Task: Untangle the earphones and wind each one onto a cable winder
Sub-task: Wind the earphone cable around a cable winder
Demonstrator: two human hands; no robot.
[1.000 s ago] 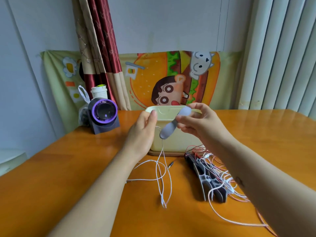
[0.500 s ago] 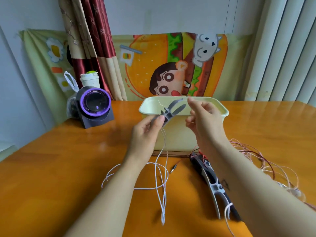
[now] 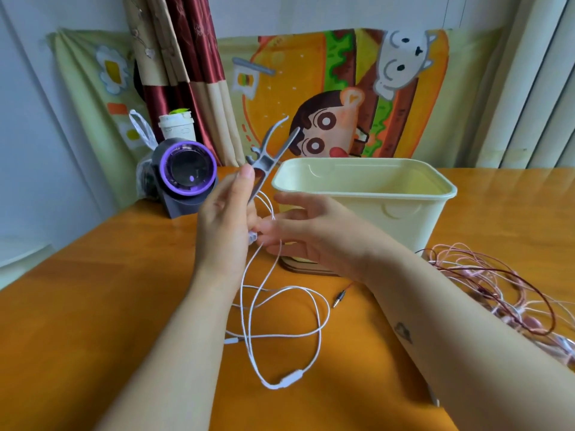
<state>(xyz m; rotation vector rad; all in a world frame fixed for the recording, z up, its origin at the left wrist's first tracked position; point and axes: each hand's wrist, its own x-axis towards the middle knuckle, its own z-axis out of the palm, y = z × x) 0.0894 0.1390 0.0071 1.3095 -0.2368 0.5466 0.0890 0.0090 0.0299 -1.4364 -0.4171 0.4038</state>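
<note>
A grey cable winder (image 3: 267, 157) is held upright in the left hand (image 3: 225, 225), fingers and thumb closed around its lower stem, forked prongs pointing up and free. The right hand (image 3: 306, 230) is placed just beside it, fingers loosely curled at the white earphone cable (image 3: 281, 309) near the winder's base; whether the cord is actually pinched there cannot be told. The rest of the white cable is left hanging in loose crossed loops onto the wooden table (image 3: 109, 290), its inline remote (image 3: 291, 377) lying nearest the camera.

Risks noted:
- The crossed loops are likely to be pulled into a knot if winding is begun before they are separated.
- The cord end is likely to slip out of the winder if it is not anchored first.
- The pink and red earphone tangle (image 3: 504, 290) and a loose jack plug (image 3: 339, 297) lie near the right forearm and could be dragged or snagged.
- The cream tub (image 3: 367, 194) stands close behind the hands and could be knocked.
</note>
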